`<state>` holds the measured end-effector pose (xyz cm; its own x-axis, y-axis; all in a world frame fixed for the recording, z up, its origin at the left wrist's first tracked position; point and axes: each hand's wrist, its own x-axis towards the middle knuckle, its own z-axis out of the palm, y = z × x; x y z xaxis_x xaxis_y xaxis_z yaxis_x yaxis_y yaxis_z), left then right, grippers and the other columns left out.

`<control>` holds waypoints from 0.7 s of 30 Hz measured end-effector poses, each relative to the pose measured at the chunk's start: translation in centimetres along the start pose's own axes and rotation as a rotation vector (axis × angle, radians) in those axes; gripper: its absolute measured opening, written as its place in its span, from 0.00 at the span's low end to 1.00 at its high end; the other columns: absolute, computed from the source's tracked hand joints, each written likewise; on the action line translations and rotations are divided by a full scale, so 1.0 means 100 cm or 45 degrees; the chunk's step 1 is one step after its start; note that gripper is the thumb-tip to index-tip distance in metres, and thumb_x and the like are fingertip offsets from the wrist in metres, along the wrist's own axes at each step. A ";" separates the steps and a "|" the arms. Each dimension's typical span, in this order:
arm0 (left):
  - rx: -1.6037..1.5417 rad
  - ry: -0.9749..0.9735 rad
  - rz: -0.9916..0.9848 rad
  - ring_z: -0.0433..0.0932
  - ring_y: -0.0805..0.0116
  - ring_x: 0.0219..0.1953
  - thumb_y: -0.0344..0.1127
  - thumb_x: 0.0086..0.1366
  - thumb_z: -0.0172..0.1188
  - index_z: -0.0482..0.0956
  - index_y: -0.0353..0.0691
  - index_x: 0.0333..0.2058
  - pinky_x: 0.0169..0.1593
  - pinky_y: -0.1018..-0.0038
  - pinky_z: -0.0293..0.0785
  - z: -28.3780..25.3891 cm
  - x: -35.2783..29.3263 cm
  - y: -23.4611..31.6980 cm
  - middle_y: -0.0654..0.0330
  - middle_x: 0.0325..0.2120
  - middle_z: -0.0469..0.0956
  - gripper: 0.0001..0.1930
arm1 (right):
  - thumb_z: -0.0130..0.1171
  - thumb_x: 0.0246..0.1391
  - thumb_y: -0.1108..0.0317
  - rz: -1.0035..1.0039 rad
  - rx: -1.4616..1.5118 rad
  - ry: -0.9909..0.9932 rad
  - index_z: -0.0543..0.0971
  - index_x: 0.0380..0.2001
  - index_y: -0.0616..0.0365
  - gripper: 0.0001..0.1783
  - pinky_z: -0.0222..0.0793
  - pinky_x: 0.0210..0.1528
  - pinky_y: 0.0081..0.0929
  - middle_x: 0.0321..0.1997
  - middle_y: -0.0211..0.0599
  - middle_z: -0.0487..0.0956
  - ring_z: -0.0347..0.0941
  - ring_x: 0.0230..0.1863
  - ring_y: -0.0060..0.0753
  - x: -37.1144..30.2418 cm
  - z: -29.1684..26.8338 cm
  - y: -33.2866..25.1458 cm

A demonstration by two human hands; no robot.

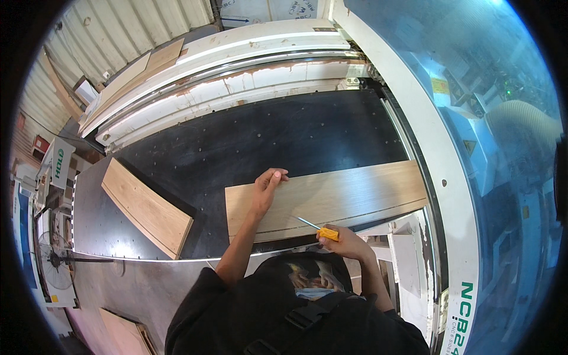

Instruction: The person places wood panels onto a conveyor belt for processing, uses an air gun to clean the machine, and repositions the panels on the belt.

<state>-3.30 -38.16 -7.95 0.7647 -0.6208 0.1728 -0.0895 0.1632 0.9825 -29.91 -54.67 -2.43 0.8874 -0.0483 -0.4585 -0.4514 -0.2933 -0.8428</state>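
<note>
A long light-wood board (331, 198) lies on the black machine bed (236, 145), with a thin dark line running lengthwise by its near edge. My left hand (269, 182) is at the board's far edge near its left end, fingers curled in; whether anything is between them is hidden. In my right hand (346, 244) is a screwdriver (328, 234), closed in my fingers by its yellow handle. Its metal shaft points left and away from me, over the near part of the board; whether the tip touches the wood I cannot tell.
A second, curved-looking wood board (148, 207) lies on the bed's left side. The white machine beam (236, 83) spans the far side. A white frame with a blue transparent cover (497, 177) stands right. A fan (54, 259) and more boards (121, 331) are at lower left.
</note>
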 end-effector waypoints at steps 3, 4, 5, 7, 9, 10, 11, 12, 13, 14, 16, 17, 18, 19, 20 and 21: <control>0.023 -0.013 -0.009 0.79 0.72 0.42 0.47 0.77 0.55 0.84 0.34 0.46 0.50 0.73 0.73 0.002 -0.001 0.003 0.60 0.36 0.83 0.20 | 0.61 0.67 0.47 -0.002 0.054 0.147 0.79 0.54 0.57 0.25 0.72 0.54 0.37 0.44 0.46 0.84 0.79 0.46 0.43 0.001 0.010 -0.007; 0.048 -0.021 -0.016 0.79 0.72 0.43 0.48 0.77 0.55 0.84 0.34 0.46 0.51 0.73 0.73 0.003 -0.002 0.006 0.59 0.36 0.83 0.20 | 0.62 0.67 0.48 -0.008 0.038 0.167 0.79 0.53 0.57 0.24 0.72 0.54 0.37 0.43 0.45 0.84 0.79 0.45 0.42 -0.002 0.011 -0.018; 0.073 -0.029 -0.024 0.80 0.71 0.43 0.48 0.77 0.55 0.84 0.34 0.46 0.51 0.73 0.74 0.004 -0.003 0.008 0.59 0.37 0.83 0.20 | 0.62 0.67 0.50 -0.015 0.022 0.188 0.79 0.52 0.57 0.23 0.72 0.53 0.37 0.42 0.44 0.84 0.79 0.44 0.42 -0.003 0.012 -0.023; 0.095 -0.023 -0.054 0.80 0.70 0.44 0.48 0.77 0.56 0.84 0.33 0.46 0.51 0.72 0.74 0.005 -0.004 0.007 0.58 0.37 0.84 0.21 | 0.63 0.67 0.51 -0.063 0.032 0.199 0.79 0.51 0.57 0.21 0.72 0.52 0.34 0.41 0.43 0.84 0.78 0.43 0.39 -0.003 0.013 -0.023; 0.116 -0.023 -0.043 0.81 0.69 0.44 0.48 0.77 0.57 0.84 0.33 0.45 0.51 0.72 0.75 0.006 -0.004 0.006 0.56 0.37 0.84 0.20 | 0.63 0.67 0.52 -0.114 0.093 0.239 0.79 0.50 0.57 0.20 0.72 0.51 0.32 0.40 0.41 0.84 0.78 0.42 0.36 -0.004 0.013 -0.022; 0.126 -0.024 -0.017 0.81 0.69 0.44 0.47 0.76 0.57 0.84 0.33 0.45 0.51 0.72 0.75 0.007 -0.004 0.006 0.56 0.37 0.84 0.20 | 0.64 0.67 0.53 -0.140 0.148 0.273 0.79 0.49 0.57 0.19 0.72 0.50 0.31 0.40 0.40 0.83 0.78 0.41 0.35 -0.005 0.012 -0.022; 0.136 -0.027 0.010 0.81 0.68 0.44 0.47 0.76 0.57 0.84 0.33 0.45 0.51 0.72 0.75 0.008 -0.003 0.006 0.55 0.37 0.84 0.20 | 0.64 0.67 0.53 -0.165 0.202 0.309 0.79 0.48 0.57 0.19 0.73 0.49 0.30 0.39 0.39 0.83 0.78 0.41 0.34 -0.006 0.011 -0.022; 0.160 -0.033 0.003 0.81 0.67 0.45 0.47 0.76 0.58 0.84 0.33 0.46 0.51 0.71 0.75 0.008 -0.004 0.008 0.55 0.38 0.84 0.19 | 0.64 0.67 0.54 -0.158 0.189 0.329 0.79 0.48 0.57 0.18 0.73 0.48 0.29 0.39 0.38 0.83 0.77 0.40 0.33 -0.008 0.007 -0.024; 0.184 -0.039 -0.004 0.81 0.66 0.46 0.46 0.76 0.58 0.84 0.33 0.46 0.52 0.71 0.75 0.007 -0.004 0.010 0.54 0.39 0.84 0.19 | 0.64 0.67 0.55 -0.151 0.176 0.349 0.79 0.48 0.57 0.17 0.73 0.47 0.28 0.38 0.37 0.82 0.77 0.39 0.31 -0.011 0.003 -0.029; 0.208 -0.046 -0.011 0.81 0.65 0.47 0.45 0.75 0.59 0.83 0.33 0.47 0.53 0.70 0.75 0.007 -0.005 0.013 0.54 0.40 0.84 0.18 | 0.64 0.67 0.56 -0.143 0.163 0.369 0.79 0.47 0.57 0.16 0.72 0.46 0.27 0.37 0.36 0.82 0.76 0.38 0.29 -0.015 -0.001 -0.034; 0.367 -0.184 0.060 0.80 0.59 0.50 0.44 0.73 0.61 0.82 0.34 0.50 0.57 0.66 0.74 0.015 -0.012 0.032 0.52 0.45 0.83 0.18 | 0.63 0.68 0.58 -0.236 0.132 0.523 0.78 0.46 0.57 0.14 0.72 0.45 0.27 0.34 0.34 0.80 0.74 0.35 0.28 -0.024 -0.006 -0.047; 0.446 -0.255 0.099 0.80 0.56 0.52 0.43 0.73 0.62 0.81 0.34 0.52 0.58 0.64 0.74 0.022 -0.017 0.040 0.52 0.47 0.82 0.19 | 0.63 0.68 0.59 -0.277 0.130 0.580 0.78 0.45 0.57 0.13 0.72 0.45 0.27 0.34 0.34 0.80 0.75 0.35 0.28 -0.030 -0.010 -0.054; 0.493 -0.381 0.182 0.77 0.56 0.57 0.44 0.71 0.64 0.79 0.35 0.55 0.62 0.63 0.71 0.029 -0.023 0.044 0.52 0.51 0.80 0.21 | 0.62 0.68 0.59 -0.322 0.127 0.633 0.78 0.45 0.57 0.13 0.73 0.45 0.26 0.33 0.34 0.80 0.75 0.35 0.28 -0.033 -0.013 -0.058; 0.535 -0.508 0.257 0.75 0.55 0.61 0.44 0.70 0.65 0.77 0.36 0.57 0.66 0.62 0.68 0.042 -0.031 0.053 0.52 0.54 0.79 0.24 | 0.60 0.70 0.60 -0.344 0.231 0.652 0.76 0.47 0.57 0.13 0.72 0.52 0.28 0.46 0.39 0.80 0.77 0.45 0.34 -0.033 -0.015 -0.052; 0.511 -0.651 0.250 0.72 0.52 0.64 0.43 0.67 0.68 0.74 0.37 0.61 0.69 0.59 0.64 0.057 -0.038 0.062 0.50 0.58 0.75 0.27 | 0.58 0.70 0.59 -0.432 0.163 0.723 0.76 0.48 0.58 0.14 0.71 0.55 0.30 0.52 0.41 0.77 0.75 0.50 0.36 -0.033 -0.017 -0.051; 0.483 -0.790 0.238 0.69 0.49 0.66 0.42 0.65 0.70 0.71 0.39 0.64 0.72 0.56 0.61 0.076 -0.045 0.076 0.49 0.62 0.72 0.32 | 0.57 0.71 0.58 -0.516 0.093 0.787 0.75 0.49 0.58 0.15 0.70 0.57 0.31 0.58 0.43 0.74 0.73 0.56 0.38 -0.033 -0.019 -0.053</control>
<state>-12.26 -39.92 -0.74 0.2252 -0.9453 0.2362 -0.4822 0.1026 0.8701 -30.28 -54.80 4.14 0.8670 -0.4845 0.1166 -0.0633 -0.3392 -0.9386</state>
